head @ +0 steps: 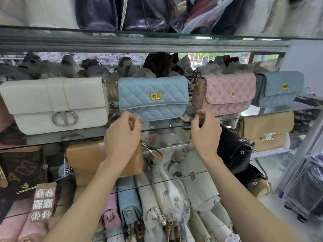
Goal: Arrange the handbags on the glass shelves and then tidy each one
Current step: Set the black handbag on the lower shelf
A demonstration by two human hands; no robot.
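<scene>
Four handbags stand in a row on a glass shelf [164, 128]: a white flap bag [57, 103], a light blue quilted bag [153, 96] with a gold clasp, a pink quilted bag [225, 93] and a grey-blue quilted bag [279, 88]. My left hand [124, 135] hovers just under the light blue bag's lower left corner, fingers loosely curled and holding nothing. My right hand [204, 131] is at the shelf's front edge below the gap between the blue and pink bags, also loosely curled and holding nothing.
One shelf down are a tan bag [83, 161], a black bag [234, 151] and a beige bag [267, 131]. Black bags [122, 13] fill the top shelf. Several wrapped bags are packed upright at the bottom. A metal frame post [300, 154] stands at the right.
</scene>
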